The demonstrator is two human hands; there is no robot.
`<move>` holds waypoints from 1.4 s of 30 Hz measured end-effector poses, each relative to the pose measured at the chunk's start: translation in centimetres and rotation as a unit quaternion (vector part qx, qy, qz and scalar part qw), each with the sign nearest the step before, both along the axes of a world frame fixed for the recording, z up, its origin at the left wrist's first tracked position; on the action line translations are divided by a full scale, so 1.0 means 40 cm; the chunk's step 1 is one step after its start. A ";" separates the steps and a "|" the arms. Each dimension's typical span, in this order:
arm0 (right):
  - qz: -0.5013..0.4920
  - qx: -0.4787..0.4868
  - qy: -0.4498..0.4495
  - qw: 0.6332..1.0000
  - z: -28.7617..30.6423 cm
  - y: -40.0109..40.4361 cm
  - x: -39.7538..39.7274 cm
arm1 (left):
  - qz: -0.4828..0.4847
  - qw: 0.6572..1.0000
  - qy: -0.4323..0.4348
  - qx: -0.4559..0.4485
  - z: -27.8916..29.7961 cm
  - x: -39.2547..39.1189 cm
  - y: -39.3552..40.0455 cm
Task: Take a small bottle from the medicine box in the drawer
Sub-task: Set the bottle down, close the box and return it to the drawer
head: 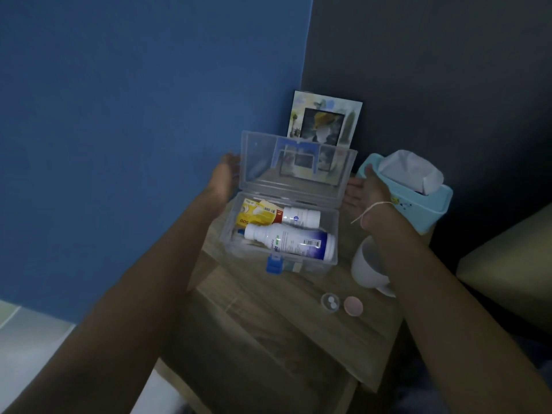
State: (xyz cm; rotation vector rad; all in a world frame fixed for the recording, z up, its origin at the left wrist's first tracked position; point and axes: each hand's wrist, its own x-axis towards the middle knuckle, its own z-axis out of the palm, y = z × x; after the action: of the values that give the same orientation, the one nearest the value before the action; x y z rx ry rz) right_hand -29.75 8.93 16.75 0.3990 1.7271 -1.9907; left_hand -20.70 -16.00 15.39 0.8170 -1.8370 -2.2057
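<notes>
A clear plastic medicine box [330, 222] with a blue latch sits on top of a wooden nightstand [367, 330], its lid [263, 150] standing upright. Inside lie a small white bottle [301, 218], a larger white bottle with a blue label [289, 242] and a yellow packet [257, 216]. My left hand [225, 174] grips the lid's left edge. My right hand [361, 192] rests flat, palm showing, against the lid's right edge, and it holds nothing. A string is tied round my right wrist.
A picture frame [324, 121] leans in the corner behind the box. A light blue tissue holder [430, 204] and a white mug [366, 267] stand at the right, with two small round caps [342, 304] in front. An open drawer [263, 354] juts out below the top.
</notes>
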 end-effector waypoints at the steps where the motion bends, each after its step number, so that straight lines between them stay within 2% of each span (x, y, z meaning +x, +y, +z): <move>1: 0.009 -0.006 0.001 1.000 0.005 0.003 0.005 | -0.014 1.000 0.003 -0.009 -0.006 0.008 -0.009; 4: 0.032 -0.011 0.029 0.999 0.006 0.014 0.034 | -0.049 0.998 0.015 -0.030 -0.024 0.049 -0.019; 9: 0.040 -0.042 0.087 0.995 -0.031 0.057 0.081 | -0.065 0.997 0.026 -0.016 -0.041 0.125 -0.024; 12: 0.051 -0.011 0.118 0.992 -0.027 0.077 0.111 | -0.086 0.995 0.021 -0.041 -0.053 0.172 -0.026; 16: 0.091 0.080 0.201 0.972 -0.018 0.097 0.147 | -0.102 0.989 0.030 -0.101 -0.057 0.218 -0.015; 20: 0.194 0.184 0.279 0.922 -0.017 0.116 0.201 | -0.101 0.987 0.005 -0.122 -0.063 0.261 0.000; 22: 0.246 0.255 0.316 0.880 -0.020 0.120 0.223 | -0.096 0.985 0.004 -0.142 -0.068 0.279 0.021; 25: 0.280 0.369 0.375 0.803 -0.024 0.116 0.238 | -0.071 0.972 0.013 -0.222 -0.081 0.298 0.051; 28: 0.304 0.475 0.375 0.736 -0.031 0.110 0.248 | -0.084 0.963 0.027 -0.253 -0.111 0.309 0.060; 31: 0.315 0.529 0.383 0.689 -0.044 0.106 0.255 | -0.097 0.966 0.018 -0.241 -0.138 0.312 0.055; 33: 0.311 0.539 0.394 0.676 -0.049 0.104 0.256 | -0.095 0.969 0.019 -0.225 -0.147 0.309 0.055; 42: 0.290 0.546 0.408 0.672 -0.061 0.101 0.284 | -0.004 0.992 0.045 -0.120 -0.165 0.300 0.099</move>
State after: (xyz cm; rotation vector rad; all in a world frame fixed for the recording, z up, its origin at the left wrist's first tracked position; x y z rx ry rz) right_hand -18.40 12.97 14.31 -0.7774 2.9471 -0.4138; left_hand -8.71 -12.03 8.81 0.6533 -2.0124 -1.9387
